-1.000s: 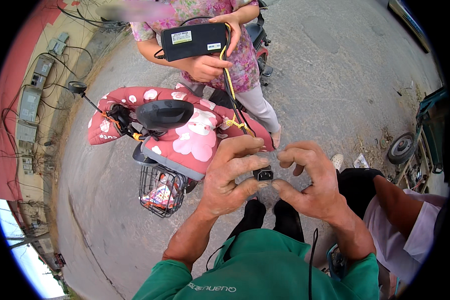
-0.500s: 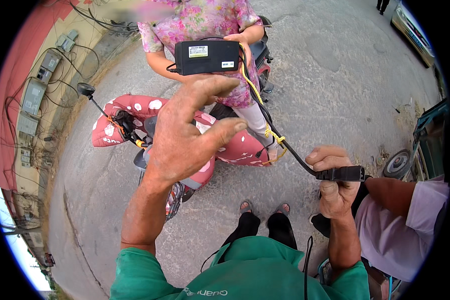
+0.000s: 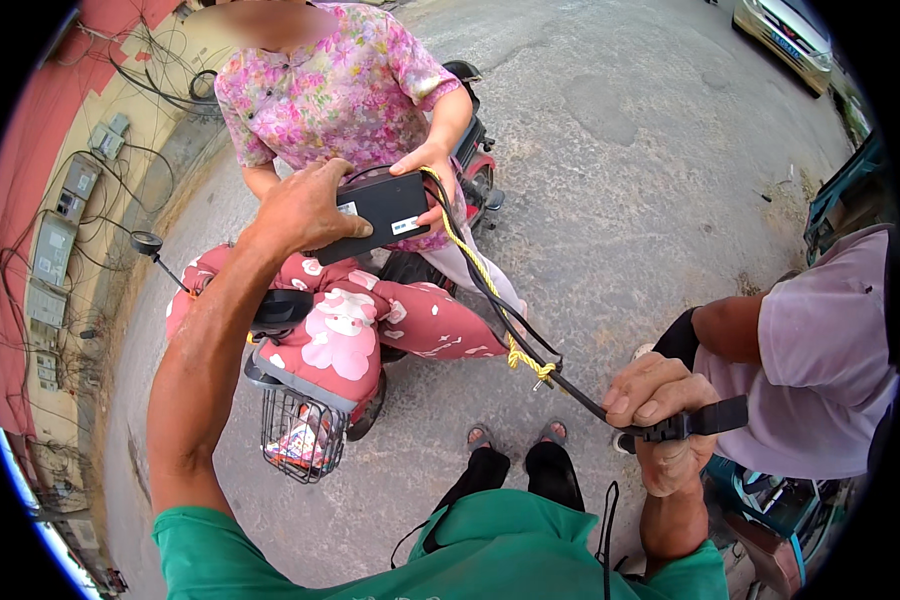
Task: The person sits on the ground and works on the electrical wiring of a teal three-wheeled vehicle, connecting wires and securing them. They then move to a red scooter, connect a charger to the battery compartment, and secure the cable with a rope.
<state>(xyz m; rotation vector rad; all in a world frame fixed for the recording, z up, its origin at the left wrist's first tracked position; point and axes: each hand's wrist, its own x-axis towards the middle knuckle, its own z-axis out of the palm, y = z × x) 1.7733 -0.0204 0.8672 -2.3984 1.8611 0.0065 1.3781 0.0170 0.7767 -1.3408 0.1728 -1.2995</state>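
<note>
My left hand [image 3: 308,208] reaches up and grips the near side of a black power-adapter box [image 3: 383,200] with pale labels. A person [image 3: 340,85] in a pink floral shirt also holds the box by its far edges. Black cables run from it, with a yellow cord [image 3: 518,350] knotted along them, down to my right hand [image 3: 655,420], which is closed on a black plug [image 3: 720,416]. Below the box is a scooter with a padded pink cover [image 3: 335,330] printed with white and pink shapes.
Another person [image 3: 815,360] in a pale shirt is close on my right, beside a teal vehicle [image 3: 830,205]. A wire basket [image 3: 300,435] hangs at the scooter's front. Meter boxes [image 3: 50,260] and loose wires line the wall at left; a car [image 3: 782,45] stands at the upper right.
My left hand has risen from empty air to grip the box, which now sits lower in view. My right hand, having taken the plug, has moved a little down with it.
</note>
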